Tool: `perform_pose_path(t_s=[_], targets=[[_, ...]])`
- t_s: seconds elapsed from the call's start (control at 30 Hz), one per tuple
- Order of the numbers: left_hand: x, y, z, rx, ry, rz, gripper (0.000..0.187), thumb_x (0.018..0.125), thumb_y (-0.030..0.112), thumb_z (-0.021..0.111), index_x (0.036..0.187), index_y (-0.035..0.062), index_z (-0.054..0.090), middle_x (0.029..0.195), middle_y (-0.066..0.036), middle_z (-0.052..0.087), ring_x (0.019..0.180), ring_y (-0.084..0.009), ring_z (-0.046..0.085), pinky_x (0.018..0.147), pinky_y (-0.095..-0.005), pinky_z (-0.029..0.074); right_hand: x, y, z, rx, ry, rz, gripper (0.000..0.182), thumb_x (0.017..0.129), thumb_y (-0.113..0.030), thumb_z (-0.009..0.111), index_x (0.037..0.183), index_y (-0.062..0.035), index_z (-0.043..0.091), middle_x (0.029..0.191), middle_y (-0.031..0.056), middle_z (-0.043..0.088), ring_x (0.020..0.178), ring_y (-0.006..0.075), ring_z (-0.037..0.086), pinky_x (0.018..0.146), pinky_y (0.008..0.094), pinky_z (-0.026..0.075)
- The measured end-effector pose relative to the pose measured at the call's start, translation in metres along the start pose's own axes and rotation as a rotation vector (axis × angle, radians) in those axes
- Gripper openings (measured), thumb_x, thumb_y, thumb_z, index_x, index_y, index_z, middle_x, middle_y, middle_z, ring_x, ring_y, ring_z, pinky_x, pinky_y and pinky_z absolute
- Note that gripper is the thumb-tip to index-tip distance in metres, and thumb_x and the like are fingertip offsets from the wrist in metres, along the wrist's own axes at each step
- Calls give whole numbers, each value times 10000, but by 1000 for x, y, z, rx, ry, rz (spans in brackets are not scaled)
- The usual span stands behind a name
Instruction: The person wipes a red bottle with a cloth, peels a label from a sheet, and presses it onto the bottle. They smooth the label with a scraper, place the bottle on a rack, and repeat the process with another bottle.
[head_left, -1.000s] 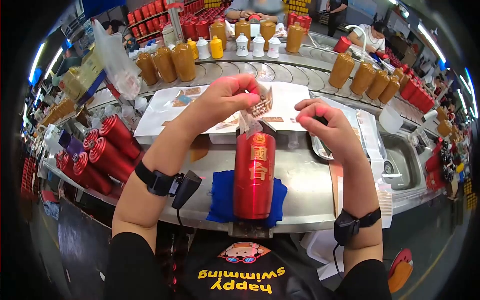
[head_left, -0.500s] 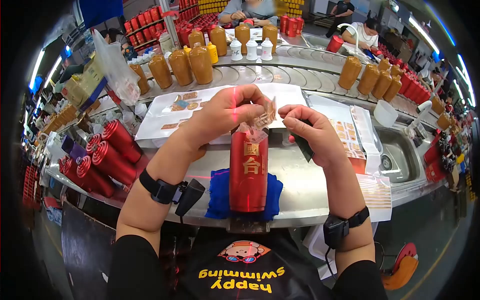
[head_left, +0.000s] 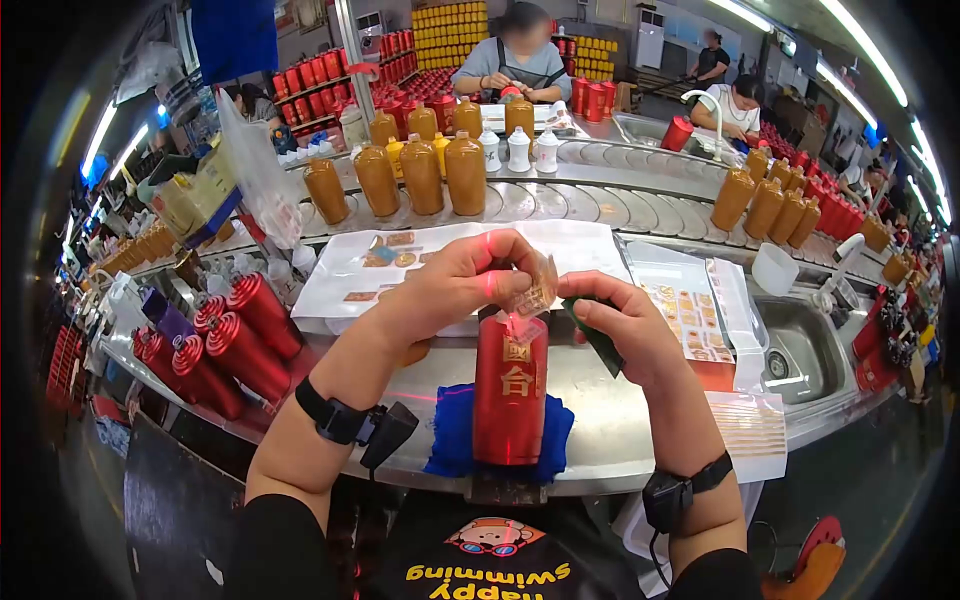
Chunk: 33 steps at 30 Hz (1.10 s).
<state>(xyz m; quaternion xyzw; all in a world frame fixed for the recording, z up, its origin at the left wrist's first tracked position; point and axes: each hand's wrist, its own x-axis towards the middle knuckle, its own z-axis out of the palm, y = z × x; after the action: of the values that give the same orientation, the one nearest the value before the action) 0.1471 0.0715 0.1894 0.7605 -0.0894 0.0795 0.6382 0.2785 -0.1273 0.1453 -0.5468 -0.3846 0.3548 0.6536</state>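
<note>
Between the thumb and fingers of my left hand (head_left: 465,280) is a clear decal with gold print (head_left: 533,298), hanging over the top of a red bottle (head_left: 510,400). The bottle leans away from me on a folded blue cloth (head_left: 455,435), its gold characters facing up. My right hand (head_left: 630,320) grips a thin dark green scraper-like piece (head_left: 597,340). Its index fingertip is right at the decal's right edge. The bottle's neck is hidden behind the decal and fingers.
White decal sheets (head_left: 330,265) lie behind my hands, with more gold decals (head_left: 690,310) at right. Red bottles (head_left: 248,355) lean at left. Brown bottles (head_left: 465,175) stand on the conveyor (head_left: 560,205). A sink (head_left: 790,350) is at right; a co-worker (head_left: 510,65) sits across.
The view has tilted up, so everything sits lower in it. Brown bottles on the near conveyor have shifted slightly right. Both hands keep their holds, the right fingertips now closer to the decal.
</note>
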Motion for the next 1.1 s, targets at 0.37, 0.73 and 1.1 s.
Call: perform_pose_path(t_s=[0.37,0.73,1.1], targets=[[-32,4,-31,22,203,41,106,906,64,512,993,25,559,920,-8,568,774,-68,499,689,-221,402,-122,12,-209,-1115,660,-234,139,863,-65,569,910,-39,697,982,127,646,930,262,625,827,352,488],[-58,6,-42,-102,405,-59,132,873,100,577,982,31,546,837,-33,601,674,-83,544,616,-219,432,-182,116,-426,-1618,780,1281,354,909,-208,499,1207,-101,659,1295,158,602,1207,342,571,971,466,478],[-18,0,-31,46,258,-250,155,903,117,591,1037,40,588,868,-4,608,778,-68,577,663,-229,478,-151,87,-443,-2057,253,770,193,764,-105,681,951,-70,716,955,135,668,925,331,627,809,467,494]])
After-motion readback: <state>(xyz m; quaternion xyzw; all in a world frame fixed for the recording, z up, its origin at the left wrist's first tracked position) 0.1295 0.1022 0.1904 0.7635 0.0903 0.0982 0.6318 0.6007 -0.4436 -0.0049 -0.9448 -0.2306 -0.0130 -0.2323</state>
